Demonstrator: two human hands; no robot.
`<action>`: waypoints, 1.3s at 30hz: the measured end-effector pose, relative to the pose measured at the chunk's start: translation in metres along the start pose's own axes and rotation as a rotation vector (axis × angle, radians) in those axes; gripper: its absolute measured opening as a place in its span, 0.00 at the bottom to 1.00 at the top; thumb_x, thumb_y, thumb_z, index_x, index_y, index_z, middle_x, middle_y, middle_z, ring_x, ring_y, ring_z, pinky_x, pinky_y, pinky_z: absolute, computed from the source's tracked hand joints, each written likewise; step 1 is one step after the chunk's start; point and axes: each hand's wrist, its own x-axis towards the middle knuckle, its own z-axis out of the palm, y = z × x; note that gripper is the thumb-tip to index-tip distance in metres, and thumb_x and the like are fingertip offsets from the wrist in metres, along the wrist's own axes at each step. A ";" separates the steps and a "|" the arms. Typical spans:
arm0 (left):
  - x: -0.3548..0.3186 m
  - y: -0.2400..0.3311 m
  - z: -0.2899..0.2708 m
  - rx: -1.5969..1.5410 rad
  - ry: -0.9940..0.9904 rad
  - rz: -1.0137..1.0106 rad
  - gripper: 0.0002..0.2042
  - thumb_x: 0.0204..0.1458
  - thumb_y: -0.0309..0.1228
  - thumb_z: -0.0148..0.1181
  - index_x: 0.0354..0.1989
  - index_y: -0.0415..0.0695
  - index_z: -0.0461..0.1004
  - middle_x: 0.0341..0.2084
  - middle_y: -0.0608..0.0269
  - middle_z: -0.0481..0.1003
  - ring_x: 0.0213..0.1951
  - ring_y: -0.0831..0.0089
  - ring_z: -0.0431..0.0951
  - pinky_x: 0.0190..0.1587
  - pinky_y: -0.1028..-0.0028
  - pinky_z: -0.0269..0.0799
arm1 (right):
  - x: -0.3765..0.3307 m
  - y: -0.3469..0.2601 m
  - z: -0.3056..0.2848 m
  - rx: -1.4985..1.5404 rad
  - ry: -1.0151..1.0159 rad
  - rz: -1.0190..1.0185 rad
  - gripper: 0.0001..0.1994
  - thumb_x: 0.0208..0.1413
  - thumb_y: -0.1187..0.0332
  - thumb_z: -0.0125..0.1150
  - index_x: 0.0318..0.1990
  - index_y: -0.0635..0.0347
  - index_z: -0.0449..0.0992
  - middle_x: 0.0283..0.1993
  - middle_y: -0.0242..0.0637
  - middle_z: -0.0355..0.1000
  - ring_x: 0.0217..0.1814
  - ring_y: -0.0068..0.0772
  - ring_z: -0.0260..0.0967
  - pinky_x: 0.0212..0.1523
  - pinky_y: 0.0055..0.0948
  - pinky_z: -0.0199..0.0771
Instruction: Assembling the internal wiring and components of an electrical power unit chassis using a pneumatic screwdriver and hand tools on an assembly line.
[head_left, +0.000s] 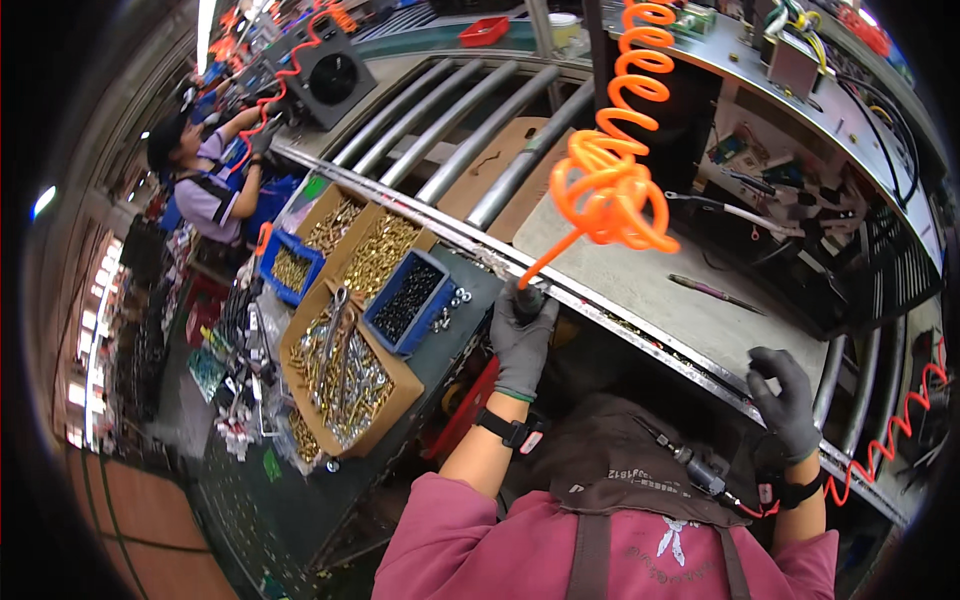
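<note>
My left hand [524, 345], in a grey glove, is closed around a dark air tool [527, 300] at the front rail of the bench. An orange coiled hose [610, 190] runs from that tool upward in a tangled bunch; my glove hides most of the tool's body. To the right, my gloved right hand [786, 408] hovers over the rail with its fingers loosely bent and apart, nothing visible in them. Beyond it stands a large dark open housing [850, 290] with wires inside. A pen-like tool [715, 293] lies on the grey board [590, 250] between the hands.
At left, a cardboard box [400, 395] of screws sits by a blue bin [410, 345] of black screws and a smaller blue bin [283, 290]. Metal rollers [520, 150] stretch behind. A power screwdriver [705, 470] rests against my apron. A co-worker [215, 185] stands far left.
</note>
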 end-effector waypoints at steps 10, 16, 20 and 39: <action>0.011 0.143 -0.123 0.570 0.005 0.214 0.16 0.49 0.32 0.59 0.46 0.39 0.73 0.38 0.55 0.78 0.42 0.70 0.77 0.45 0.72 0.71 | -0.031 0.105 -0.122 0.023 1.123 0.141 0.22 0.60 0.67 0.52 0.58 0.71 0.62 0.58 0.44 0.63 0.60 0.34 0.60 0.60 0.31 0.60; 0.050 0.145 -0.267 1.461 0.164 0.085 0.16 0.44 0.34 0.56 0.42 0.42 0.76 0.38 0.49 0.77 0.41 0.58 0.78 0.44 0.68 0.71 | -0.015 0.116 -0.141 0.005 0.890 0.218 0.24 0.61 0.66 0.50 0.62 0.69 0.57 0.61 0.45 0.60 0.61 0.32 0.60 0.60 0.29 0.59; 0.076 0.122 -0.274 1.174 -0.067 -0.019 0.16 0.42 0.35 0.59 0.39 0.39 0.76 0.32 0.53 0.78 0.37 0.64 0.78 0.40 0.69 0.71 | 0.006 0.100 -0.145 -0.011 0.547 0.075 0.24 0.58 0.75 0.46 0.63 0.68 0.56 0.62 0.44 0.60 0.64 0.33 0.56 0.64 0.28 0.50; -0.095 0.135 0.095 0.657 -1.266 0.224 0.22 0.55 0.32 0.48 0.58 0.39 0.59 0.22 0.52 0.75 0.25 0.65 0.78 0.32 0.68 0.74 | 0.039 0.054 -0.170 -0.564 0.493 0.557 0.27 0.43 0.61 0.61 0.53 0.56 0.63 0.40 0.52 0.73 0.45 0.55 0.71 0.46 0.44 0.71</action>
